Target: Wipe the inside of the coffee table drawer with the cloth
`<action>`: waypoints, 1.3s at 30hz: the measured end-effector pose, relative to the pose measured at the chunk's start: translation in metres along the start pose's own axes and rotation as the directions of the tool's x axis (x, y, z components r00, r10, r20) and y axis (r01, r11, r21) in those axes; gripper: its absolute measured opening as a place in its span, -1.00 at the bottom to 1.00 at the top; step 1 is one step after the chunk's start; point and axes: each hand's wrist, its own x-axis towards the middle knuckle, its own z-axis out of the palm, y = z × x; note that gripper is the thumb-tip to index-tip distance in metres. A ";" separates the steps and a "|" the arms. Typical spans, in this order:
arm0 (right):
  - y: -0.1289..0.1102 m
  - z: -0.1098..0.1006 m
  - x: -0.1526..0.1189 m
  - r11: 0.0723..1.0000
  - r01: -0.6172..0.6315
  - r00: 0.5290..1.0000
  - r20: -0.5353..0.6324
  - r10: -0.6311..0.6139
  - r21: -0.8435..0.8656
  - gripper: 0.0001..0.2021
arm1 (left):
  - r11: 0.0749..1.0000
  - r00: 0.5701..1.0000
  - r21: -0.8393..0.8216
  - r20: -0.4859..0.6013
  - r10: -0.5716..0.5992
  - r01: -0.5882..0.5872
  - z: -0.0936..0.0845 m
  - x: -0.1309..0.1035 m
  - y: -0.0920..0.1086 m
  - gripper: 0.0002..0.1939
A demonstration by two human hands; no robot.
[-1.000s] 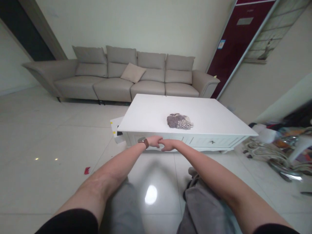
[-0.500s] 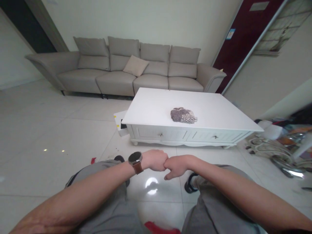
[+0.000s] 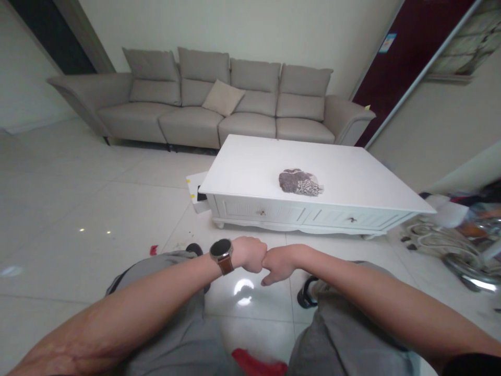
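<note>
My left hand (image 3: 250, 254), with a brown-strapped watch (image 3: 222, 256) on its wrist, is curled closed above the floor, in front of the white coffee table (image 3: 250, 162). My right hand (image 3: 279, 262) meets it at the knuckles, fingers folded and thumb pointing down. Nothing shows in either hand. On the table, near its front edge, lies a bunched grey-brown cloth (image 3: 299, 182) with a light pattern, out of reach of both hands.
Behind the table stands a grey sofa (image 3: 191, 122) with a beige cushion (image 3: 223, 97). A white box (image 3: 200, 203) sits by the table's left end. Cables (image 3: 442, 237) and a metal base (image 3: 472, 274) are at the right. Something red (image 3: 258, 364) lies between my legs.
The view has tilted and turned slightly, so sofa, table and cloth appear shifted right. My hands remain together in nearly the same pose.
</note>
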 end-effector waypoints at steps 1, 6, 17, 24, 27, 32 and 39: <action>-0.001 -0.001 0.000 1.000 0.009 1.000 -0.002 -0.009 0.000 -0.50 | 1.000 1.000 0.000 0.009 -0.002 0.002 -0.001 -0.001 0.001 -0.62; -0.002 -0.003 0.000 1.000 -0.010 1.000 -0.004 0.010 -0.011 -0.53 | 1.000 0.999 0.000 0.040 -0.027 0.027 -0.006 -0.001 0.003 -0.61; 0.002 0.000 -0.006 1.000 -0.010 1.000 0.007 0.010 -0.018 -0.48 | 1.000 0.999 -0.006 0.043 -0.024 0.024 -0.009 0.003 0.007 -0.57; 0.004 0.001 -0.009 1.000 -0.015 1.000 -0.022 0.015 -0.004 -0.52 | 1.000 0.999 0.011 0.046 -0.024 0.024 -0.011 0.006 0.010 -0.57; 0.005 0.004 -0.010 0.999 -0.022 1.000 -0.018 0.021 -0.033 -0.53 | 1.000 0.999 0.006 0.046 -0.018 0.018 -0.011 0.007 0.011 -0.58; 0.009 0.008 -0.010 0.999 -0.032 0.999 -0.022 0.032 -0.033 -0.53 | 1.000 0.999 -0.008 0.047 -0.010 0.011 -0.011 0.008 0.013 -0.59; 0.009 0.007 -0.012 0.999 -0.027 0.999 -0.021 0.027 -0.031 -0.54 | 1.000 0.999 -0.002 0.052 0.003 -0.003 -0.011 0.010 0.013 -0.60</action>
